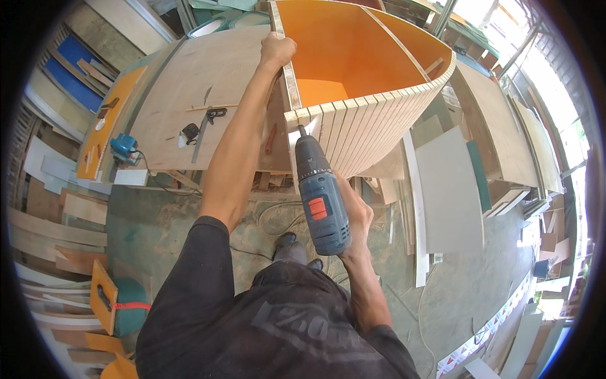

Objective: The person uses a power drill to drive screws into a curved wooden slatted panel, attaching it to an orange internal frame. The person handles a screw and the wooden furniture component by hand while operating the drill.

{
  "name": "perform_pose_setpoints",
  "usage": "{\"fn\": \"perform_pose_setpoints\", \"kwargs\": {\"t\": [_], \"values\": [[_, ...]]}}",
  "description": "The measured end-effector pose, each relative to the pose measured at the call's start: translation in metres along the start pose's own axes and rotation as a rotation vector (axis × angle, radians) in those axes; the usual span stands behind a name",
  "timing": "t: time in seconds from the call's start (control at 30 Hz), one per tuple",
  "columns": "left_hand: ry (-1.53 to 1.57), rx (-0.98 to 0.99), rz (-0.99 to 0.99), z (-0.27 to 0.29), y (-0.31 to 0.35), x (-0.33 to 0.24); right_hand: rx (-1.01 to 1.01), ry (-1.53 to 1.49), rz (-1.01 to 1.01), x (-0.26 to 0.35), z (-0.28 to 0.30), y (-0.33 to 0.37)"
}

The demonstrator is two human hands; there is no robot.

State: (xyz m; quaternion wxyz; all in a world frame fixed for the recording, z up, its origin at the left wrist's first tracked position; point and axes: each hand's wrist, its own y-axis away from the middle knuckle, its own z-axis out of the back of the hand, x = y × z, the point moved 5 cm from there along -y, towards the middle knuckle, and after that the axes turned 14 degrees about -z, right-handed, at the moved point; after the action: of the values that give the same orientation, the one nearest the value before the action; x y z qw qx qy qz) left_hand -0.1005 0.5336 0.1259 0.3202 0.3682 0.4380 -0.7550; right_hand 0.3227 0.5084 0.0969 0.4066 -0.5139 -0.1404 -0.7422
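My right hand (355, 211) is wrapped round the grip of a dark blue cordless drill (322, 205) with a red-orange switch. The drill's tip points away from me and meets the near left corner of a wooden cabinet (353, 120). This cabinet has an orange inside, a divider and a curved front of narrow slats. My left hand (278, 50) is closed on the cabinet's left edge strip, farther away. Whether a screw sits at the drill's tip is too small to tell.
On the plywood-topped bench (189, 82) to the left lie a combination square (203, 129), a tape measure (189, 132) and a blue power tool (124, 148). Cables run over the floor (177, 227). Boards (445, 196) lean at the right. Wood strips (60, 290) are stacked at the left.
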Motion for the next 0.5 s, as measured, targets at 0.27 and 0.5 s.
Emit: {"fn": "perform_pose_setpoints", "kwargs": {"t": [0.27,0.5], "values": [[-0.142,-0.083,-0.030,0.009,-0.026,0.021,0.009,-0.215,-0.061,0.004,-0.012,0.009],[-0.145,-0.045,-0.059,0.001,-0.021,0.007,-0.046,-0.207,-0.100,-0.009,-0.011,0.029]]}}
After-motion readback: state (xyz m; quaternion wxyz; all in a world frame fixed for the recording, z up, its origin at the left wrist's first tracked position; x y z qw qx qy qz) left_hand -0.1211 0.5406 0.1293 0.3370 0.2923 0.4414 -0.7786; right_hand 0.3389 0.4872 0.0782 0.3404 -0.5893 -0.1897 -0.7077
